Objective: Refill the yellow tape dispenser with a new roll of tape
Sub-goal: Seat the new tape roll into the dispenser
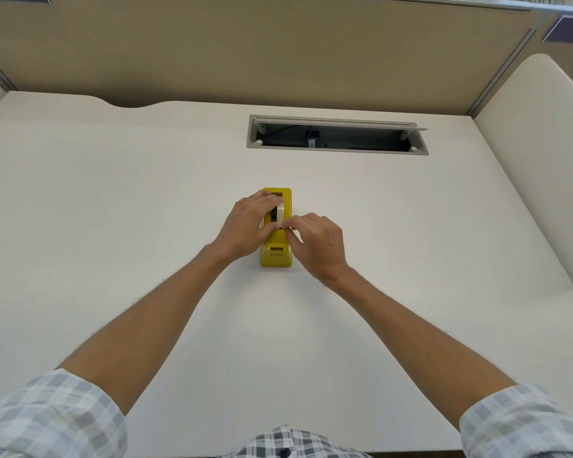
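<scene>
1. On the white desk, near its middle, stands the yellow tape dispenser, lengthwise to the person, its cutter end nearer them.
2. A pale roll of tape sits upright in the dispenser's slot.
3. Left hand curls over the dispenser's left side, fingers bent round the roll, thumb reaching toward the roll's near edge.
4. Right hand comes in from the right; its thumb and forefinger pinch at the roll's near edge, just by the left thumb. Whether a loose tape end lies between them is too small to tell.
5. Behind the dispenser, well apart, an open cable tray is set into the desk before a beige partition.
6. Both plaid sleeves are rolled up.
</scene>
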The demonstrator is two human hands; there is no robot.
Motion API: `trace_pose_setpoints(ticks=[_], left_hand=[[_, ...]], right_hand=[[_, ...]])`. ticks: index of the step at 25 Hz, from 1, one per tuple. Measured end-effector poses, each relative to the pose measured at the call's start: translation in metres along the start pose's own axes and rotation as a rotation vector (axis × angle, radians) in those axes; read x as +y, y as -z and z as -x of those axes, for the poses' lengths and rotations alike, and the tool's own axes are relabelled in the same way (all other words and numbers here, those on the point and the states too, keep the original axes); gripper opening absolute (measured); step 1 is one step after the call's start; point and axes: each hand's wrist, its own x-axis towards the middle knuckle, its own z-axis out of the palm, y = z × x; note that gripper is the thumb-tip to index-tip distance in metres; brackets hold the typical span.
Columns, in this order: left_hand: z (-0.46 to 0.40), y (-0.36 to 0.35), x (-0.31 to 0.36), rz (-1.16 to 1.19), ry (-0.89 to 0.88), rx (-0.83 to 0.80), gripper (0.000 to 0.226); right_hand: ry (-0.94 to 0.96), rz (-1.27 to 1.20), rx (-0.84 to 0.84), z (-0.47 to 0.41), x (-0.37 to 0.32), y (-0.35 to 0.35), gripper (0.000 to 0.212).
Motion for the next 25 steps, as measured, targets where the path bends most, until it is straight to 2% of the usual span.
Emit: trace_pose_setpoints(ticks=[9, 15, 25], left_hand=[[0.001, 0.003, 0.005, 0.017, 0.066, 0.005, 0.05], [0.0, 0.004, 0.005, 0.038, 0.042, -0.017, 0.047], [-0.001, 0.005, 0.004, 0.05, 0.061, -0.028, 0.045]], right_hand=[[0.022, -0.005, 0.01, -0.002, 0.001, 0.001, 0.008], [-0.007, -0.028, -0.018, -0.006, 0.002, 0.001, 0.002], [-0.18, -0.149, -0.132, -0.017, 0.006, -0.001, 0.01]])
